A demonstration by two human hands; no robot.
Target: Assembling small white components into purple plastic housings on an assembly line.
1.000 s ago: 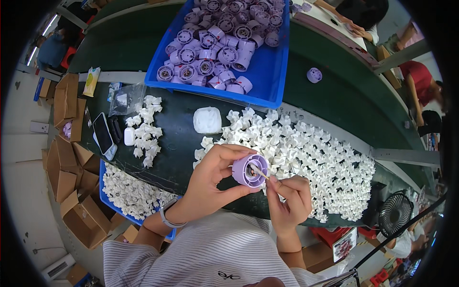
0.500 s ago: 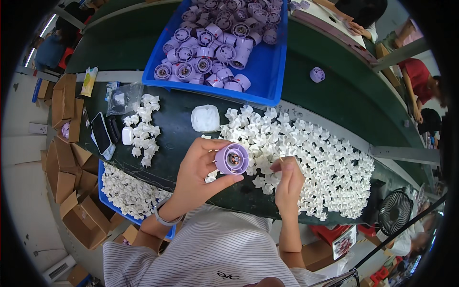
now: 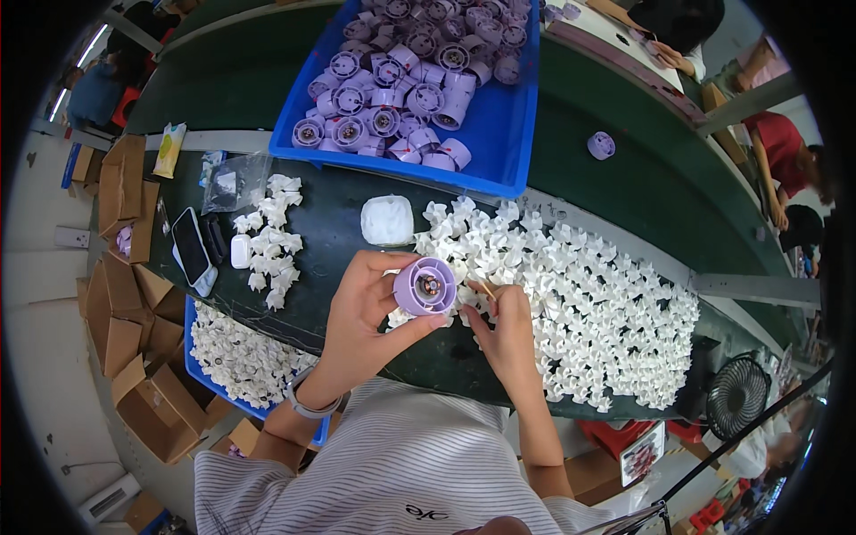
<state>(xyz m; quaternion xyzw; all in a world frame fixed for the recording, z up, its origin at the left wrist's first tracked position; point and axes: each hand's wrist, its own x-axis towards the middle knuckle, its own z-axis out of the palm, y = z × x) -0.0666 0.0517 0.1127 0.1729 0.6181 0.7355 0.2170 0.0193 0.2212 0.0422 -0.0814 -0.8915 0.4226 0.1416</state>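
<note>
My left hand (image 3: 364,308) grips a round lilac plastic housing (image 3: 424,286), its open end facing up and showing a copper-coloured part in the centre. Just right of it, my right hand (image 3: 506,332) pinches a thin tan stick (image 3: 487,289) between its fingers, apart from the housing. Beneath and beyond the right hand, many small white propeller-shaped pieces (image 3: 606,312) are spread over the dark green table (image 3: 334,205). A white block-like pad (image 3: 387,220) lies beyond the left hand.
At the far side stands a blue bin (image 3: 499,174) heaped with lilac housings. A phone (image 3: 192,250) and white earbud case (image 3: 241,251) lie at left. A blue tray (image 3: 194,357) of white pieces sits below the left edge. A black fan (image 3: 738,392) stands right; other people work beyond.
My right hand has moved left, closer to the housing, and the stick now shows clearly in its fingers. My left hand has shifted the housing slightly left and up.
</note>
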